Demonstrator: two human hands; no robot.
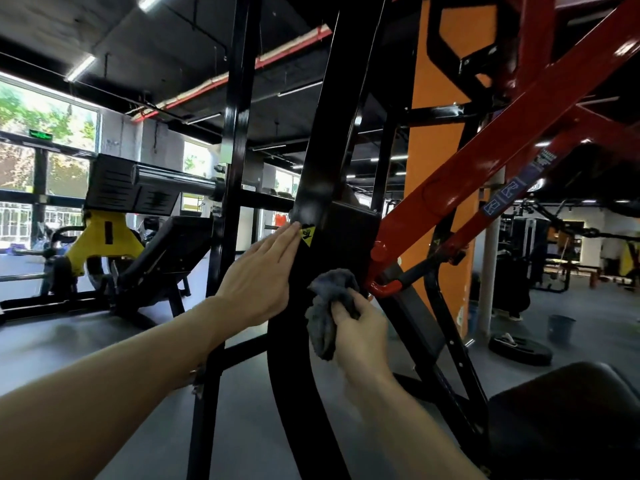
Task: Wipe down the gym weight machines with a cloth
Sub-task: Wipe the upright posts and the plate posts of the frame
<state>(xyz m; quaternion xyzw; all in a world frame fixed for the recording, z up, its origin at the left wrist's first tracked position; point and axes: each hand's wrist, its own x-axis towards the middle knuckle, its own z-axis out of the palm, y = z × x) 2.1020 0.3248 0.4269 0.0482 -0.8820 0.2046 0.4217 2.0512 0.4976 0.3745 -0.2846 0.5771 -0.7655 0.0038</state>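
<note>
**Grey cloth held against black machine frame**

Grey cloth [329,306], bunched, was gripped in the right hand [362,332] at frame centre, against the black frame [311,188]. The left hand [263,271] lay flat, fingers together, beside a yellow warning sticker [307,234]. Red arms [485,161] crossed upper right.

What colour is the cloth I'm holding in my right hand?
Dark grey. The cloth is bunched in the right hand, seen best in the head view.

A gym: weight machines [332,168], weight plate [519,348] on floor
</note>
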